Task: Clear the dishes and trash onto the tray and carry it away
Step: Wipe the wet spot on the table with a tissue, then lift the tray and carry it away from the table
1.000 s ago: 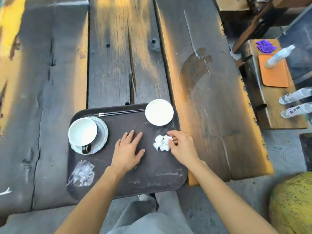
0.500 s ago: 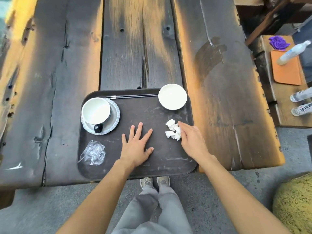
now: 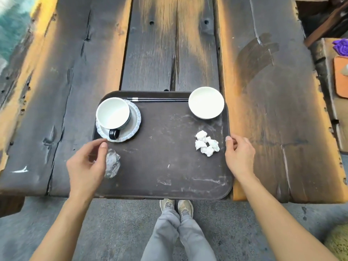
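Observation:
A dark brown tray lies at the near edge of the wooden table. On it stand a white cup on a pale saucer at the back left, black chopsticks along the back rim, and a white bowl at the back right. A crumpled white napkin lies near the right rim. Clear plastic wrap lies by the left rim. My left hand hovers open over the tray's left edge, partly covering the wrap. My right hand curls at the tray's right rim, thumb on top.
A wooden bench to the right carries an orange pad and a purple object. My shoes and grey trouser legs stand on the concrete floor below the table's near edge.
My left hand has slid from the tray's middle to its left edge. My right hand has let go of the napkin and moved out to the right rim.

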Motion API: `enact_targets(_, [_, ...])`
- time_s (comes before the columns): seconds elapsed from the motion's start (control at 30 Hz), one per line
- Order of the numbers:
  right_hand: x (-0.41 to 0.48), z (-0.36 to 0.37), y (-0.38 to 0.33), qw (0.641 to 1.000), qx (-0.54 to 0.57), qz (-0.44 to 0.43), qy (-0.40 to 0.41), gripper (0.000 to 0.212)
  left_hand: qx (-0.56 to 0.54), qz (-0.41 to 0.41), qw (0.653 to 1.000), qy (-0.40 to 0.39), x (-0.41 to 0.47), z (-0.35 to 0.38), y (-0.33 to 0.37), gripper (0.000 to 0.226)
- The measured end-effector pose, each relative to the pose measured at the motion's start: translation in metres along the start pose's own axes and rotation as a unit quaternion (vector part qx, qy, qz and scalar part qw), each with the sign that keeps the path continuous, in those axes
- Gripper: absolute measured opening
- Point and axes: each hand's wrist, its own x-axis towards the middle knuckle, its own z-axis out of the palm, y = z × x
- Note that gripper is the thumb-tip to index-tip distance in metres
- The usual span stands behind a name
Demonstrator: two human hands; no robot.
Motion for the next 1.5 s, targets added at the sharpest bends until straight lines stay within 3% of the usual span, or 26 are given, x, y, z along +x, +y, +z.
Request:
enact_targets(0.13, [0.007,0.012,0.003,1.000,0.002,-0.017,0.024,0.026,0.053,-0.052,0.997,0.030,0.026,-0.017,-0.034,0.024])
enact_targets(0.33, [0.013,0.021,0.006,0.998,-0.019,-0.035,0.040,0.027,0.063,-0.137,0.986,-0.072,0.047,-0.004,-0.073,0.034])
enact_targets(0.67, [0.012,0.027,0.009,0.996,-0.041,-0.045,0.064,0.025,0.169,-0.034,0.982,-0.078,0.071,0.011,-0.090,0.025])
enact_targets(1.0, [0.012,0.028,0.004,0.992,-0.093,-0.034,0.083,0.028,0.143,-0.014,0.989,-0.041,0.074,0.021,-0.096,0.041])
enact_targets(1.2, [0.012,0.025,-0.003,0.994,-0.082,0.000,0.071,0.032,0.107,-0.008,0.994,-0.025,0.073,0.023,-0.103,0.028])
enact_targets(1.5, [-0.001,0.014,-0.030,0.997,-0.043,-0.012,0.070,0.030,0.082,-0.005,0.997,-0.007,0.061,-0.002,-0.106,0.033])
